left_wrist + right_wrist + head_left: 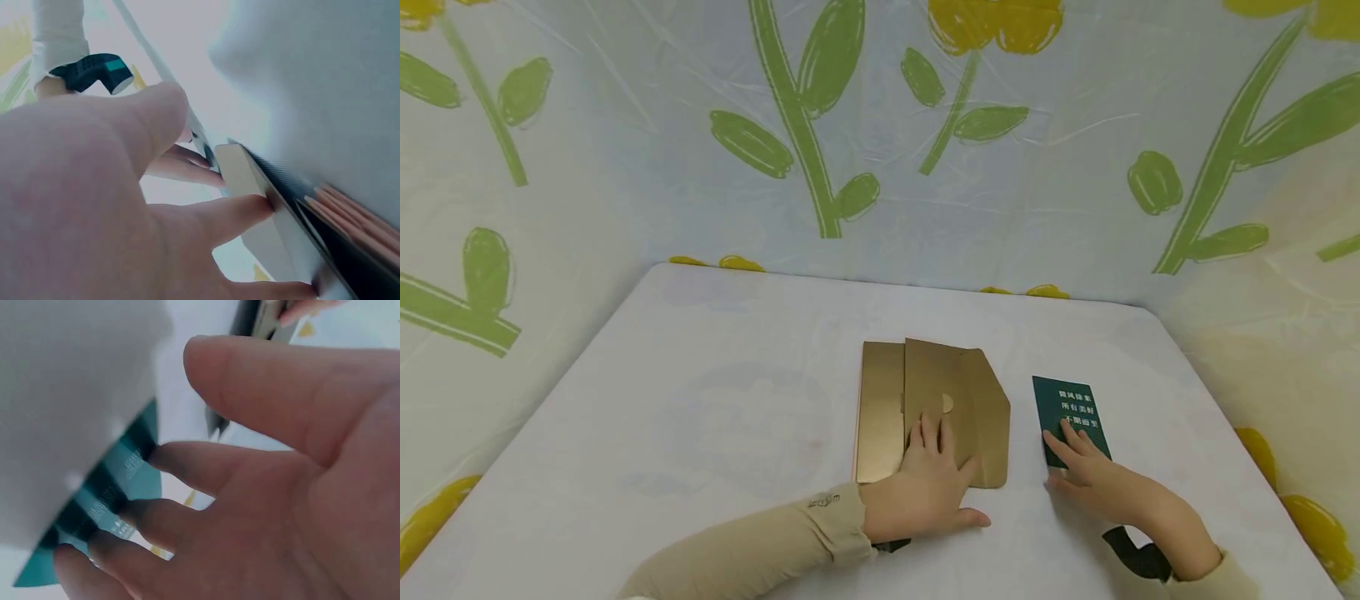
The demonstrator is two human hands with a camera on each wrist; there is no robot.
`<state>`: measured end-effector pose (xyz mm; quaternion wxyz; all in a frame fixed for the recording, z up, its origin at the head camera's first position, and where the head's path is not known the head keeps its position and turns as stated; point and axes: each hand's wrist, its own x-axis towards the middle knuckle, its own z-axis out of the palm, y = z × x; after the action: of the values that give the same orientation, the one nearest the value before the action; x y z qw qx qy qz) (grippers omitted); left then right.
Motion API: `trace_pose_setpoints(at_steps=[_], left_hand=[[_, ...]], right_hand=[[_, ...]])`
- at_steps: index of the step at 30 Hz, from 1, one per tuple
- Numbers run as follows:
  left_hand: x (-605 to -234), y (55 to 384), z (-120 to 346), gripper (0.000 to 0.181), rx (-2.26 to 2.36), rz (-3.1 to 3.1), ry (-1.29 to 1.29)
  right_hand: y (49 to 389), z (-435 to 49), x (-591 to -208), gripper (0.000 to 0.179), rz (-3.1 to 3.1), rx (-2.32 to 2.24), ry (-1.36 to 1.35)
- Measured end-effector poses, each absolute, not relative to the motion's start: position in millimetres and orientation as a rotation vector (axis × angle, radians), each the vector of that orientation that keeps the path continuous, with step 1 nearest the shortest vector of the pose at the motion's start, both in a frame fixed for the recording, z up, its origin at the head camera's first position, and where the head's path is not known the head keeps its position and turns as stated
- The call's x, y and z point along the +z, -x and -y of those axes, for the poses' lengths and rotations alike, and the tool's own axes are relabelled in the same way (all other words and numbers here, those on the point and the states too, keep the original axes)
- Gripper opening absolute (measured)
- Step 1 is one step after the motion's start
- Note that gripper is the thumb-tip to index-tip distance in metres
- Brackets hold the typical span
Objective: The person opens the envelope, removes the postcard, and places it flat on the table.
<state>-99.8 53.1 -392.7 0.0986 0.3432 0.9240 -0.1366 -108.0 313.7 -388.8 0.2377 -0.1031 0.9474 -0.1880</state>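
Observation:
A gold envelope (992,417) lies on the white table, its pointed flap toward the right. My left hand (925,492) rests on it with fingers spread, the thumb out past its lower edge. In the left wrist view, the fingertips touch the gold envelope (234,169), and pinkish layered edges (356,219) show beside a dark gap. To the right lies a dark green card (1067,400) with lines of pale characters. The fingers of my right hand (1097,483) rest on its lower part. From the right wrist, the green card (140,481) appears beneath the extended fingertips, thumb held apart.
The white table (737,400) has rounded far corners. A pale sheet (685,167) printed with green stems and yellow flowers rises behind it and at both sides. A black wrist device (1135,554) sits at my right wrist.

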Motion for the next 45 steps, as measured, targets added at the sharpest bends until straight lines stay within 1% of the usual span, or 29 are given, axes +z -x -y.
trace_pose_setpoints(at_steps=[3,9,15,23,31,45], left_hand=[[-394.7,100.8,-57.2,0.08,-0.38,-2.717,-1.007],[-399.4,103.8,-74.9,0.082,-0.407,-2.711,-0.997],[-399.3,111.0,-94.7,0.08,-0.439,-2.671,-0.975],[-402.9,123.2,-116.5,0.077,-0.296,-2.667,-0.931],[-403.8,138.1,-128.8,0.07,-0.197,-2.66,-0.941],[-405.9,156.8,-150.4,0.059,-0.219,-2.702,-0.89]], right_hand=[[109.6,-317.3,-391.2,0.079,-2.598,-0.499,0.268],[120.1,-340.2,-393.8,0.087,-2.635,-0.529,0.221],[131.9,-357.5,-396.0,0.083,-2.655,-0.558,0.199],[145.0,-370.8,-396.1,0.073,-2.672,-0.61,0.193],[159.1,-380.5,-396.1,0.069,-2.691,-0.606,0.185],[181.7,-396.2,-398.1,0.077,-2.674,-0.609,0.131]])
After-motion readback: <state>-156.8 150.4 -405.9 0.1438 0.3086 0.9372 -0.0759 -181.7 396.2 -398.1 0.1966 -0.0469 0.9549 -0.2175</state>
